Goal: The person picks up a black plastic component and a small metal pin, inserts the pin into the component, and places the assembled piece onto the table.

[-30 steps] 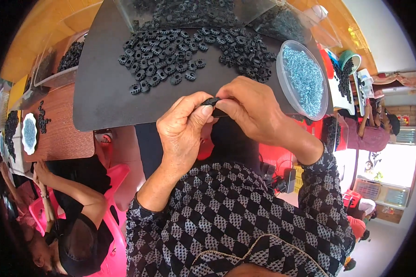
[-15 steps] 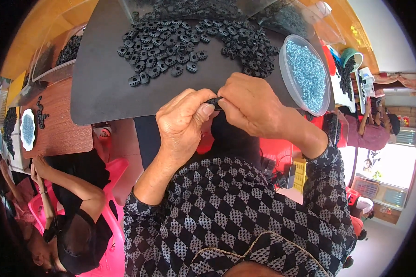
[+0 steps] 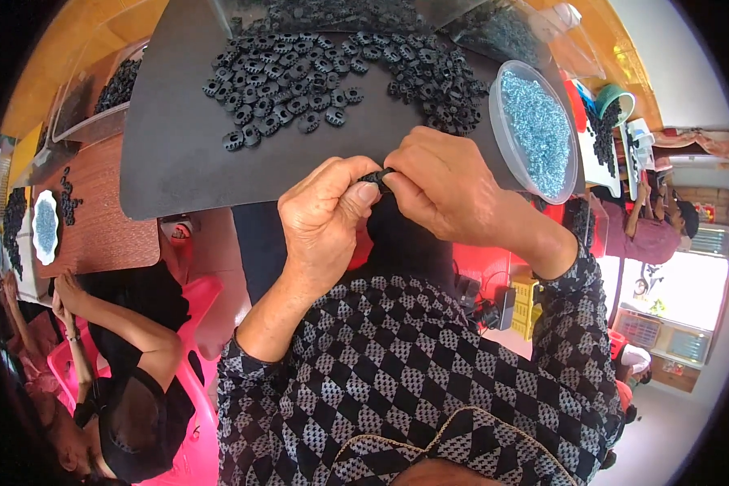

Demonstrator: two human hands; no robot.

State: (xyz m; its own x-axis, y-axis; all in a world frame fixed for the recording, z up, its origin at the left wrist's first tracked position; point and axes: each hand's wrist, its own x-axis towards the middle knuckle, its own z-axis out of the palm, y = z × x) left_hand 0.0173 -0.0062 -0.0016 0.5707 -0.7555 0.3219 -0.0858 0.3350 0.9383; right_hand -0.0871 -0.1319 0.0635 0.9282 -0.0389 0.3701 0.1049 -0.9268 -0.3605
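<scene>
At the near edge of the dark desk [image 3: 170, 162], about midway between its sides, two bare hands meet over a small black piece [image 3: 371, 177]. The left hand [image 3: 320, 215] pinches it between thumb and bent forefinger, the thumbnail turned up, the other fingers folded beneath. The right hand [image 3: 441, 185] closes its thumb and curled forefinger on the piece's right end; whether those fingertips hide anything else, I cannot tell. The two hands are close together, with the piece bridging them.

Toward the far edge of the desk lies a loose heap of black oval pieces [image 3: 283, 85], notched along their rims, with a few strays on its near side. Joined to it, further right, is a denser cluster [image 3: 439, 85]. By the desk's right edge is a round clear tub [image 3: 504, 146] full of light blue beads [image 3: 540, 130], near the right hand but not touching it. Clear bins with more dark pieces line the far edge.

Beyond the desk's left edge is a brown wood-grain table [image 3: 113, 211]; near its left edge sits a white scalloped dish [image 3: 47, 258] of blue beads, with a few black parts beside it. Another person's hands [image 3: 67, 296] are at that table's near edge, beside a pink chair [image 3: 198, 405]
</scene>
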